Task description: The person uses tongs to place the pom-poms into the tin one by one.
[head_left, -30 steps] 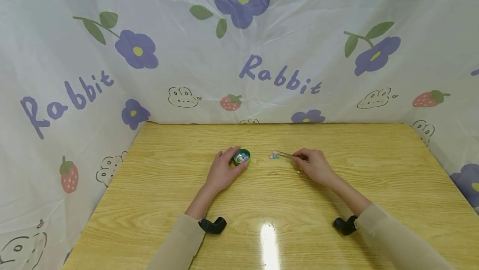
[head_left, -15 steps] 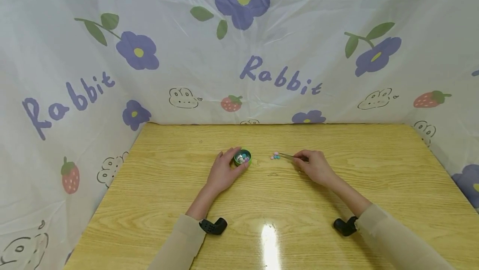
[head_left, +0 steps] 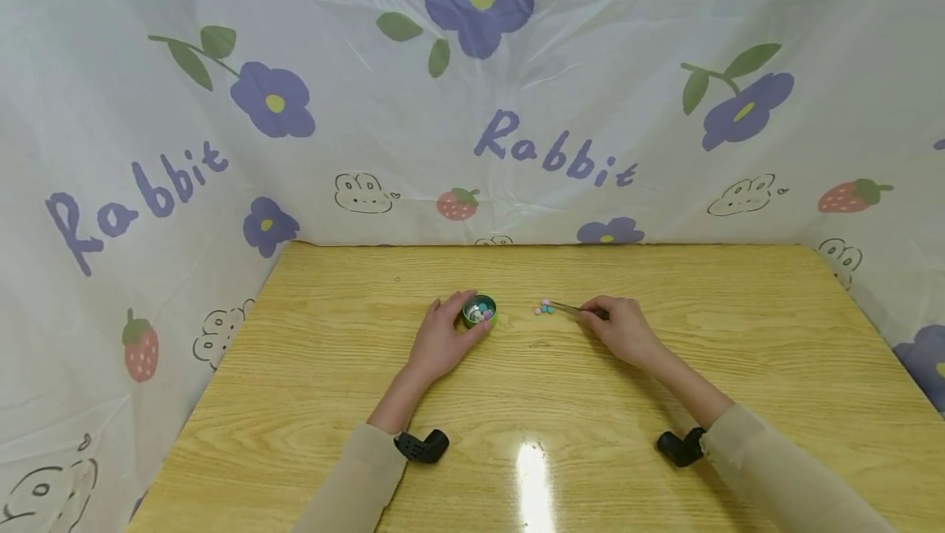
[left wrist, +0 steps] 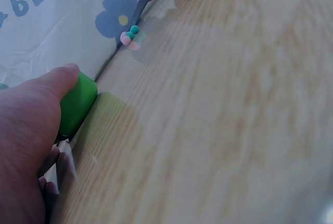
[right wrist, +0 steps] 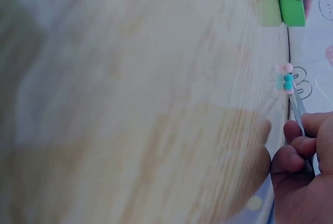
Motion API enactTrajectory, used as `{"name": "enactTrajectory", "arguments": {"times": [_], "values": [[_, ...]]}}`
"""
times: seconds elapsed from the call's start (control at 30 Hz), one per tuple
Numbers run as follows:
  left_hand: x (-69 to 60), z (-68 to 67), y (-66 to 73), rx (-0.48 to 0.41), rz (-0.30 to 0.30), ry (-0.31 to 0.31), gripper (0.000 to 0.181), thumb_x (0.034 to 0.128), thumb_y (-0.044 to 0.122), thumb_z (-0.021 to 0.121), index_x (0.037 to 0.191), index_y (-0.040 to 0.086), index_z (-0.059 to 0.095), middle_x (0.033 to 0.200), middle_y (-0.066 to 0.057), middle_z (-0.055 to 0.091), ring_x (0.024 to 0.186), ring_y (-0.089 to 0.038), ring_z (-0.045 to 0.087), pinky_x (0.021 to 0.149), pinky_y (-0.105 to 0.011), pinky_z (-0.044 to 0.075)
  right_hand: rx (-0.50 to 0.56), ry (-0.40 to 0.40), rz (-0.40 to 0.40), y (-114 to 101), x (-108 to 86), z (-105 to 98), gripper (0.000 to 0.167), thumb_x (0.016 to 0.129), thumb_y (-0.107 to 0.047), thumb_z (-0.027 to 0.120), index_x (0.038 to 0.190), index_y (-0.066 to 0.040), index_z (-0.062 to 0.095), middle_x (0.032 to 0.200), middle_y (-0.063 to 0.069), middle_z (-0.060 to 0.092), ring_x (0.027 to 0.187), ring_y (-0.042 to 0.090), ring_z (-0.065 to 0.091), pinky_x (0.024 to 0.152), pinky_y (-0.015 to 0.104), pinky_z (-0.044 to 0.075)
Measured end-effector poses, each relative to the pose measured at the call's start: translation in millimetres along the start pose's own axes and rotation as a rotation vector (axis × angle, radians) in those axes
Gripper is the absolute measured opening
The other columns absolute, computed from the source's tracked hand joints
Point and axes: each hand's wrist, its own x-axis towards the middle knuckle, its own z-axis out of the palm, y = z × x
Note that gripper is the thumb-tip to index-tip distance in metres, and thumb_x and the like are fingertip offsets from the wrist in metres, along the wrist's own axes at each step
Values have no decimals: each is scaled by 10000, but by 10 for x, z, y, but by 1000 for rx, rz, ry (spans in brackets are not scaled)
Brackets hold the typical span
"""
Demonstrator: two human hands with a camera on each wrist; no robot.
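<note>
The left hand (head_left: 443, 340) curls thumb and fingers round a small green round container (head_left: 480, 311) that stands on the table with several coloured beads inside. In the left wrist view its green wall (left wrist: 79, 104) shows beside the thumb. The right hand (head_left: 623, 330) pinches metal tweezers (head_left: 567, 307), also seen in the right wrist view as tweezers (right wrist: 296, 110). Their tips are at a pink bead (head_left: 545, 302) in a small cluster of pink and teal beads (right wrist: 288, 78) on the table, right of the container. Whether the tips grip the bead, I cannot tell.
The wooden table (head_left: 472, 402) ends at the back against a patterned cloth (head_left: 413, 107), which also hangs at both sides. Black wrist devices are on the left wrist (head_left: 422, 446) and the right wrist (head_left: 681, 447).
The tweezer tips have shifted very slightly at the pink bead and look closer together. The left hand and the container have stayed in place.
</note>
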Motion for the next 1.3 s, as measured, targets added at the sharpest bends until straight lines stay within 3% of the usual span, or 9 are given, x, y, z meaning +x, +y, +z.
{"name": "enactTrajectory", "arguments": {"times": [0.67, 1.0, 1.3], "values": [[-5, -9, 1, -5, -7, -13, 622, 976, 384, 723, 1500, 106, 537, 1501, -197, 517, 1443, -400, 398, 1234, -532, 193, -33, 16, -10, 40, -12, 24, 159, 1011, -72, 658, 1087, 41, 740, 907, 85, 735, 755, 157, 629, 633, 292, 500], [-5, -24, 12, 0, -12, -22, 617, 982, 389, 715, 1502, 111, 535, 1508, -198, 508, 1444, -397, 398, 1236, -528, 189, -44, 32, 3, 29, 1, 11, 178, 1013, -77, 655, 1107, 52, 734, 956, 125, 743, 829, 231, 675, 699, 364, 545], [9, -3, -12, 3, -2, -15, 613, 978, 381, 721, 1495, 105, 542, 1495, -202, 522, 1436, -394, 412, 1235, -528, 194, -4, 13, 17, -14, 28, -33, 188, 1030, -78, 630, 1131, 55, 719, 935, 106, 728, 768, 169, 643, 623, 295, 519]]}}
